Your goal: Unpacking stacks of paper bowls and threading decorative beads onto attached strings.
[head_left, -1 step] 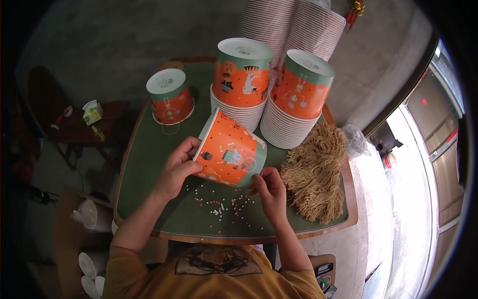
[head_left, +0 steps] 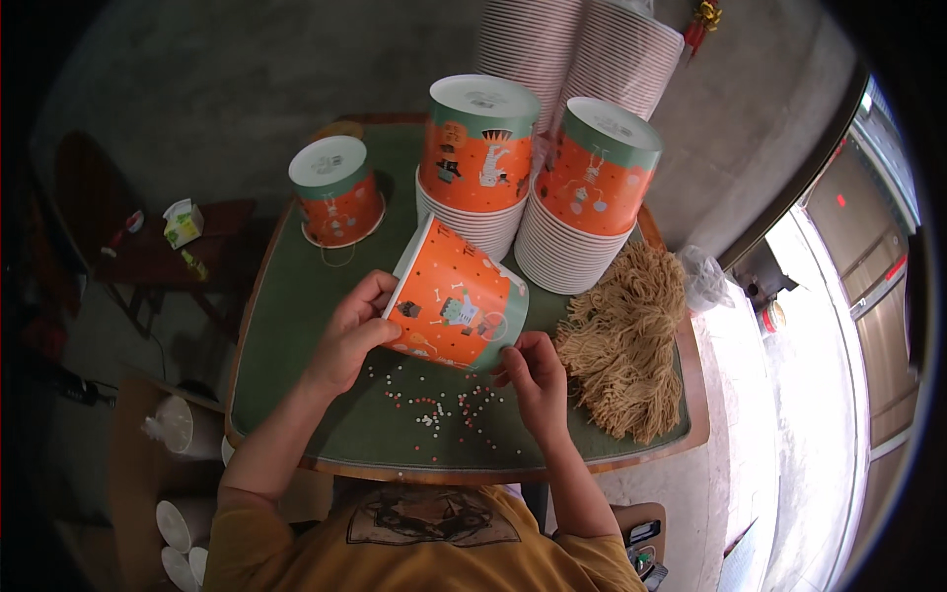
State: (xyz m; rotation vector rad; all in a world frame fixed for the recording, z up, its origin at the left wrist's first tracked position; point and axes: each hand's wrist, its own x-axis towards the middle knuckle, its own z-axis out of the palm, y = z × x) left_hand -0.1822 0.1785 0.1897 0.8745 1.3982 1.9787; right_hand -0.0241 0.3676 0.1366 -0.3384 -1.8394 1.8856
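Observation:
An orange paper bucket point(head_left: 444, 296) with a green band and cartoon figures is tilted on its side above the table, its white rim toward the left. My left hand point(head_left: 347, 335) grips it at the rim, thumb on the outer wall and the other fingers partly hidden behind. At the green base end, the fingers of my right hand point(head_left: 533, 383) are closed in a pinch against the bucket's lower edge; whether they also hold anything small is hidden. Small white and pink dots point(head_left: 434, 419) lie scattered on the green tabletop point(head_left: 296, 395) below.
Two upside-down bucket stacks point(head_left: 483, 148) point(head_left: 597, 178) stand beyond my hands. A single upside-down bucket point(head_left: 335, 197) with a string loop sits far left. Tan cords point(head_left: 631, 345) are heaped at the right. Wrapped white stacks point(head_left: 621, 69) rise behind. A carton point(head_left: 138, 474) stands lower left.

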